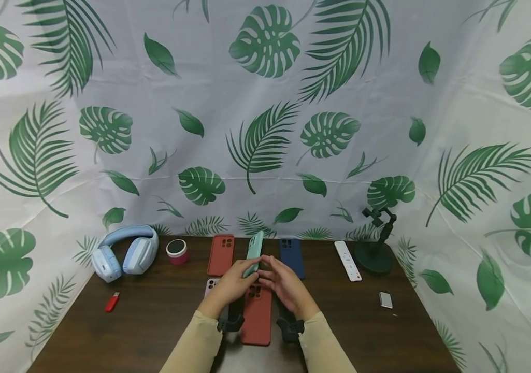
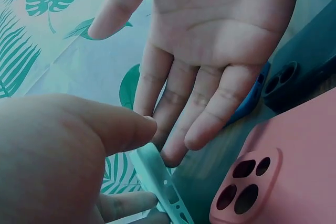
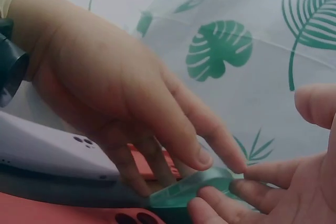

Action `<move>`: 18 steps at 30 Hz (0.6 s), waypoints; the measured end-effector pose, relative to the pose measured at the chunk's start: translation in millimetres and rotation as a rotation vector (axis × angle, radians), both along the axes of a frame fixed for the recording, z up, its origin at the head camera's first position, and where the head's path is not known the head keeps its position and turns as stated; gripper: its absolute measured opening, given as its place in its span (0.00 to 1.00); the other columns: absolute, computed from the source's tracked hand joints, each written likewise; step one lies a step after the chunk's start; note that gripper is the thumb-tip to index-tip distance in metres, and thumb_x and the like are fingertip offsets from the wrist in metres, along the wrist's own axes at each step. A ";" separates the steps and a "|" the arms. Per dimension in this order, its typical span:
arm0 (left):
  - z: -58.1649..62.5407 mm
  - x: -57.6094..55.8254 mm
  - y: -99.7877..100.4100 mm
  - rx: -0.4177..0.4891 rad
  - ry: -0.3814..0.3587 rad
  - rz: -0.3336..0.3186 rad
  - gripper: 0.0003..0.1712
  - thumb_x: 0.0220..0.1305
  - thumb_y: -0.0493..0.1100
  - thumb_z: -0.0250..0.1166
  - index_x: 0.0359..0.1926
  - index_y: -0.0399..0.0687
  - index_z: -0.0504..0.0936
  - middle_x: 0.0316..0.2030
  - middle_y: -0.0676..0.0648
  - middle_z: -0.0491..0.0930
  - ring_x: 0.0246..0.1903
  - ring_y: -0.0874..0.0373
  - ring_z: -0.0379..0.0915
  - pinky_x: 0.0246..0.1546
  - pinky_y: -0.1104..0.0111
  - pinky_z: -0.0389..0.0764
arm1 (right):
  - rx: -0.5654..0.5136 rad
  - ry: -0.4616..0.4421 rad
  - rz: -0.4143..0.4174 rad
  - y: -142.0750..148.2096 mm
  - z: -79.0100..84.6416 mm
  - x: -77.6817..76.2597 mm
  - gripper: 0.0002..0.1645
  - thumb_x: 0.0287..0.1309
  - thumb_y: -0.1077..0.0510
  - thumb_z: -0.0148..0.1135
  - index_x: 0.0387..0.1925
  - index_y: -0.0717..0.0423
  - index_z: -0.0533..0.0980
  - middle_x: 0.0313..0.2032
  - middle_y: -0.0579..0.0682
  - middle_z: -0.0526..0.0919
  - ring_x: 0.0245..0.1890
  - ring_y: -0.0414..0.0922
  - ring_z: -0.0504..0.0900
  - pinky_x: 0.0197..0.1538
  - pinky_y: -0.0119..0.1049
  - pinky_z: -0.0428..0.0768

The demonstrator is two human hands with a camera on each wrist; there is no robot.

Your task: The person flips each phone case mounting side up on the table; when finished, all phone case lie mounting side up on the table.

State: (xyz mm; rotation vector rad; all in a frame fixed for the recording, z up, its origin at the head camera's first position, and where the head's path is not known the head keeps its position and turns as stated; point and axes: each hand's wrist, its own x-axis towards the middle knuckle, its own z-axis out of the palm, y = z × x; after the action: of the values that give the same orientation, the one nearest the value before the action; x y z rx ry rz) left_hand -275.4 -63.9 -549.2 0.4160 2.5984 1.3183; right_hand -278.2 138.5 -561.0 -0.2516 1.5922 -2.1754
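Note:
My left hand (image 1: 230, 284) pinches a mint-green phone case (image 1: 254, 247) between thumb and fingers, the case tilted up above the tabletop. In the left wrist view, the edge of this case with its cutouts faces the camera. My right hand (image 1: 290, 287) is palm-in with fingers extended, fingertips right at the case's side and meeting the left fingertips. Below the hands lies a red phone case (image 1: 257, 316), its camera holes uppermost. A lavender phone case (image 1: 211, 284) is partly hidden by the left hand. Behind lie another red phone case (image 1: 220, 256) and a navy phone case (image 1: 291, 256).
Light blue headphones (image 1: 141, 255), a small pink-and-white round object (image 1: 177, 252) and a red USB stick (image 1: 112, 302) are at left. At right are a white remote (image 1: 348, 261), a black jointed stand (image 1: 374, 256) and a small silver-white block (image 1: 385, 300). Leaf-patterned cloth surrounds the table.

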 end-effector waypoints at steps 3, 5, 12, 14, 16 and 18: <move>-0.3 0.0 0.1 0.015 -0.001 0.006 0.28 0.76 0.54 0.57 0.74 0.70 0.67 0.71 0.43 0.66 0.68 0.41 0.67 0.62 0.39 0.70 | -0.005 0.015 0.004 -2.2 -1.0 0.6 0.40 0.78 0.37 0.40 0.79 0.54 0.53 0.79 0.56 0.53 0.77 0.60 0.59 0.76 0.60 0.57; -1.2 -0.4 1.1 0.022 -0.002 0.008 0.28 0.76 0.53 0.58 0.73 0.69 0.68 0.71 0.42 0.66 0.67 0.41 0.68 0.61 0.40 0.71 | -0.004 0.021 0.013 -2.6 -1.8 0.7 0.40 0.79 0.38 0.39 0.80 0.55 0.51 0.79 0.57 0.53 0.77 0.59 0.58 0.77 0.60 0.56; -5.1 -3.9 1.5 0.063 -0.036 0.002 0.30 0.76 0.53 0.58 0.75 0.67 0.64 0.71 0.39 0.64 0.66 0.40 0.68 0.59 0.41 0.74 | -0.032 0.022 0.040 -3.8 -1.8 0.8 0.39 0.80 0.40 0.39 0.81 0.52 0.46 0.79 0.57 0.52 0.79 0.57 0.55 0.79 0.55 0.55; -5.1 -4.5 1.0 0.075 -0.046 -0.001 0.31 0.76 0.53 0.58 0.75 0.66 0.63 0.72 0.39 0.63 0.67 0.40 0.68 0.60 0.41 0.73 | -0.031 0.024 0.043 -4.5 -1.7 0.7 0.39 0.80 0.41 0.39 0.81 0.52 0.46 0.79 0.58 0.53 0.79 0.57 0.54 0.79 0.55 0.54; -4.8 -4.9 0.0 0.082 -0.047 -0.005 0.32 0.75 0.54 0.58 0.76 0.65 0.62 0.72 0.38 0.63 0.68 0.39 0.67 0.60 0.40 0.73 | -0.021 0.033 0.045 -4.8 -2.3 0.6 0.39 0.80 0.41 0.38 0.81 0.54 0.45 0.78 0.60 0.54 0.79 0.58 0.54 0.79 0.56 0.53; -3.7 -4.7 -1.1 0.088 -0.053 -0.005 0.33 0.75 0.54 0.58 0.76 0.63 0.61 0.73 0.39 0.62 0.69 0.38 0.65 0.62 0.40 0.72 | -0.012 0.025 0.041 -4.8 -3.2 0.4 0.39 0.80 0.40 0.38 0.81 0.55 0.47 0.78 0.62 0.55 0.78 0.58 0.55 0.79 0.57 0.53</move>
State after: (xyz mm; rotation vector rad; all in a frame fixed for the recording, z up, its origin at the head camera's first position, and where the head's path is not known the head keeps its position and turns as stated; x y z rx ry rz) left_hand -280.1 -65.0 -552.9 0.3963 2.5017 1.4264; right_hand -277.8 133.8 -564.2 -0.3136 1.5744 -2.1598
